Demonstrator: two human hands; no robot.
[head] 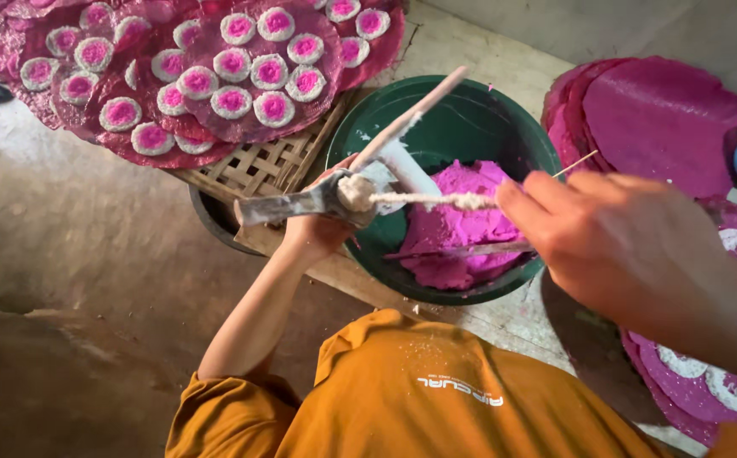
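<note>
Left hand (318, 222) closed round a dough-caked metal press tool (335, 195), its long handle (411, 114) slanting up and away over the green basin (470, 110). A white dough strand (436, 201) runs level from the tool's head rightward to the right hand (614, 237), whose fingers pinch a thin stick (576, 164), seemingly at the strand's end; grip partly hidden. Pink dough (453, 225) sits in the basin directly below the strand. Pink discs (665, 119) lie right, filled rounds (233, 68) on a woven tray (267, 165) to the left; open room only over the basin.
</note>
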